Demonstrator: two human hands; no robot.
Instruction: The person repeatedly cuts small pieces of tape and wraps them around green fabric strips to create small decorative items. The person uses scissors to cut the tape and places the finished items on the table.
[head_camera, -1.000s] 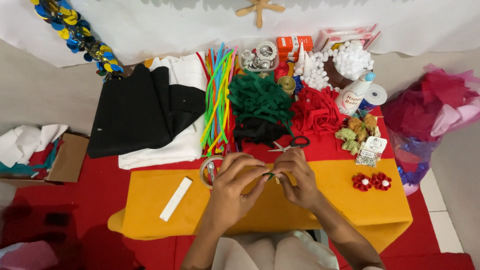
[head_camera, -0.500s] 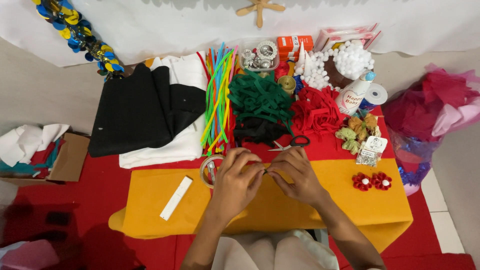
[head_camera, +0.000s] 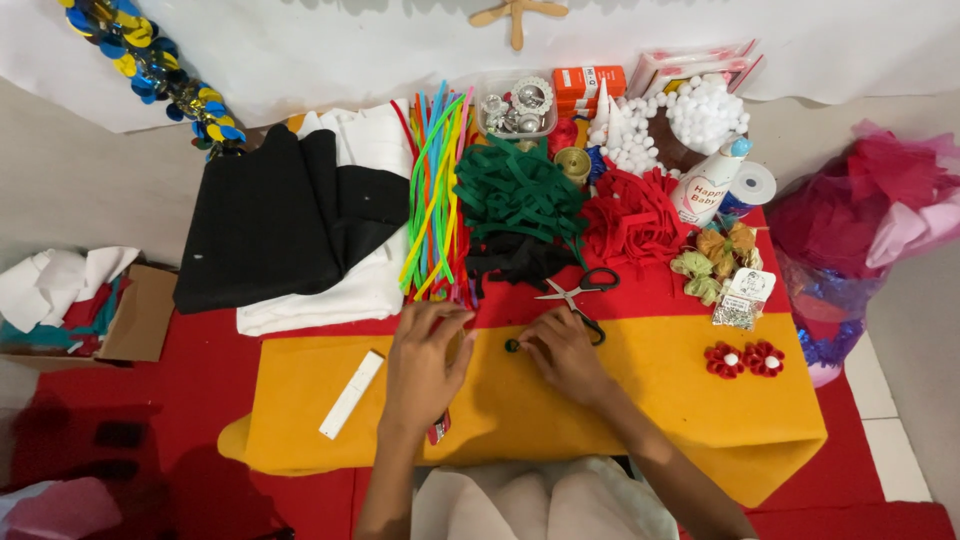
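Just beyond right hand (head_camera: 565, 355): scissors (head_camera: 578, 292)

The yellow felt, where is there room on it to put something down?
The yellow felt is bare between the right hand and the two red felt flowers, and along its near edge. A smaller patch lies between the white strip and the left hand. Behind the scissors, felt strips and pipe cleaners crowd everything.

Matt yellow felt sheet (head_camera: 640, 400) covers the desk; at twelve o'clock lie fuzzy pipe cleaners (head_camera: 435, 190) and metal-bladed scissors (head_camera: 575, 293).
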